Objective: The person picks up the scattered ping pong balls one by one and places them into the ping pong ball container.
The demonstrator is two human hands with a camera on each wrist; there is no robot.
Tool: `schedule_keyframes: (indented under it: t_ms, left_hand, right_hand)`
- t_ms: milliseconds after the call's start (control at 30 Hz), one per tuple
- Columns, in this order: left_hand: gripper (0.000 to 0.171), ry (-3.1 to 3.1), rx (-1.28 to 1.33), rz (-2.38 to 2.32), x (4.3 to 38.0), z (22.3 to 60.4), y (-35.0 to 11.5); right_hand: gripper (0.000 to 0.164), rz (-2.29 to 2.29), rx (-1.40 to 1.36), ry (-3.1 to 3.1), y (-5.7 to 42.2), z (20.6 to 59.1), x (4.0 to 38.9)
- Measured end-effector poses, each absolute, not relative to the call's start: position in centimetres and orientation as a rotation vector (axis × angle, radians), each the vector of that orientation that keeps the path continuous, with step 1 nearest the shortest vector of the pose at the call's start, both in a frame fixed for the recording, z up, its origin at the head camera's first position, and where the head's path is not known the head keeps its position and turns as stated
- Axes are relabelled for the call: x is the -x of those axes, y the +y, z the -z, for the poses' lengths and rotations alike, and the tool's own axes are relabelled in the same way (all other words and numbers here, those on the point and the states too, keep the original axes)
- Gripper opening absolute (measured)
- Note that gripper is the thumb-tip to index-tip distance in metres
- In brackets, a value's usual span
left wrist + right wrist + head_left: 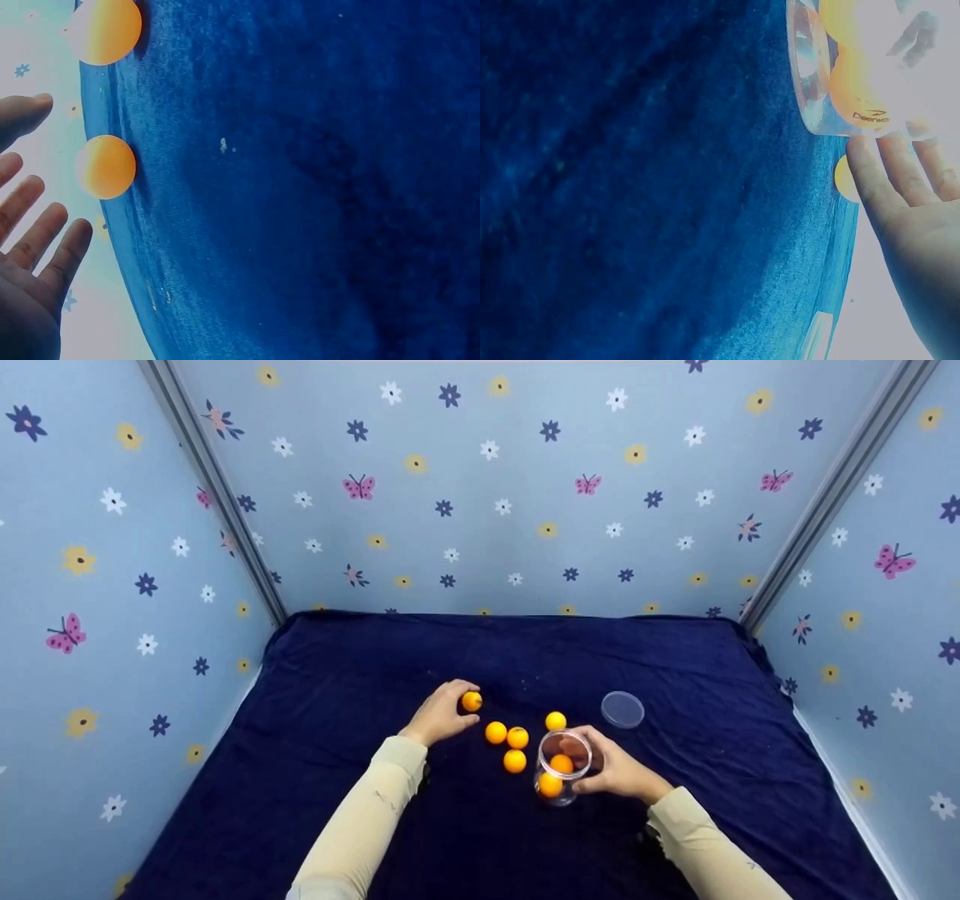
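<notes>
"Left hand (441, 715)?"
"Fingers wide, beside a ball (471, 701). Right hand (616, 769) grips the jar (568, 777) at the left's four o'clock."
"Risk?"
"Careless nudge could send the ball rolling."

"Where's the jar (568, 792)?"

"Against the left side of the right grip (619, 769), with two balls (550, 786) inside."

"And outside it?"

"One loose ball (556, 721) lies on the worktop (465, 840) just behind it; the lid (622, 709) is behind and to the right. Three more balls (517, 738) cluster on its left."

"Anything further left?"

"A single ball (471, 701), behind the three, between the thumb and fingers of the left grip (442, 718)."
</notes>
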State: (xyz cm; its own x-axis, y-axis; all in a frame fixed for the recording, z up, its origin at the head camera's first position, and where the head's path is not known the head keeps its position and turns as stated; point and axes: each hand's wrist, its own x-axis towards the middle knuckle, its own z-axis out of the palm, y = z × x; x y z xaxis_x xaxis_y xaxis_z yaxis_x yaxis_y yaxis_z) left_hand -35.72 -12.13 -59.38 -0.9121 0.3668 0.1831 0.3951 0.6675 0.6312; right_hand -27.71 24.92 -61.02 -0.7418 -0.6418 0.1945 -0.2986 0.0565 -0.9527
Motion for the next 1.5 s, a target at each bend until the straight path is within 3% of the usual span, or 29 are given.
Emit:
schedule_keyframes:
  t_ms: [900, 1167, 1500]
  left_hand:
    - [0.055, -2.888, 0.556, 1.093, 37.6, 60.5, -11.4]
    - [0.054, -2.778, 0.651, 1.029, 40.7, 65.5, -12.1]
    - [0.049, -2.877, 0.580, 0.958, 40.3, 64.6, -11.2]
  right_hand:
    - [0.078, 1.742, 0.944, 2.052, 25.0, 60.9, 27.6]
    - [0.079, 1.748, 0.954, 2.040, 24.9, 60.9, 27.6]
    - [0.079, 1.751, 0.938, 2.046, 25.0, 60.8, 27.5]
